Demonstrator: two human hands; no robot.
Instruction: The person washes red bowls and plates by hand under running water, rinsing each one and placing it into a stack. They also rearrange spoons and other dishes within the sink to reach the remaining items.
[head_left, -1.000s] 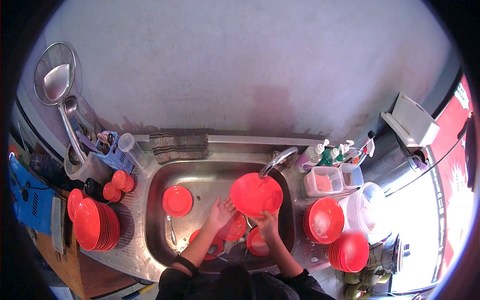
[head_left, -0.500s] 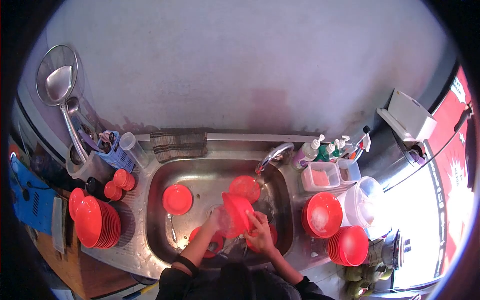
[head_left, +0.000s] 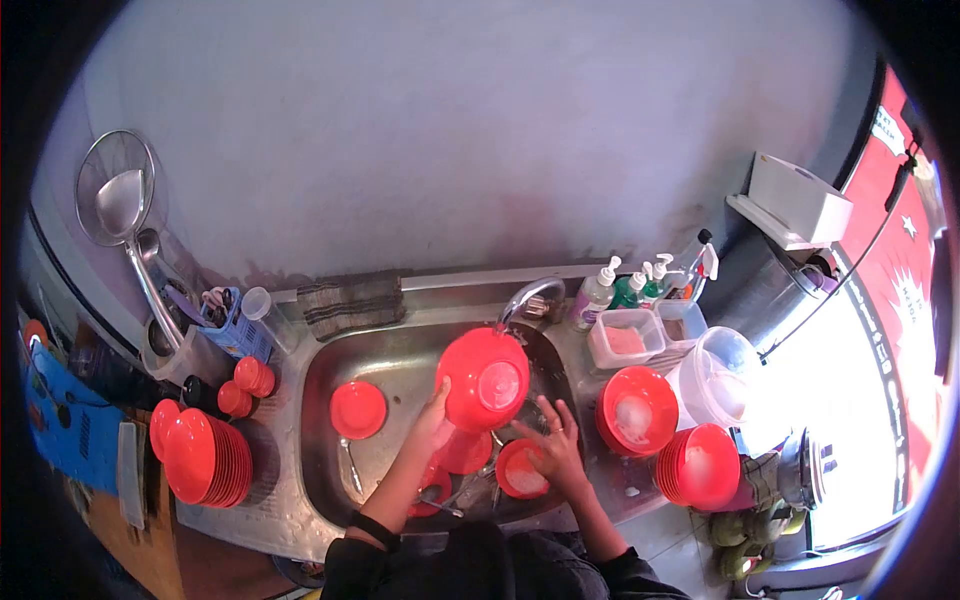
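Observation:
Over the steel sink, my left hand grips the left edge of a red bowl, tilted with its round base showing, just below the faucet. My right hand is apart from that bowl at its lower right, fingers spread, above a small red bowl holding whitish suds. A red plate lies at the sink's left, with a spoon below it. More red bowls and cutlery lie at the sink's bottom, partly hidden by my left forearm.
Stacked red plates and small red cups stand left of the sink. On the right are red bowls, soap bottles, plastic tubs and a clear container. A striped cloth lies behind the sink.
The red bowl has risen toward the faucet and turned to show its base. My right hand has let go of it and moved right, its fingers now spread.

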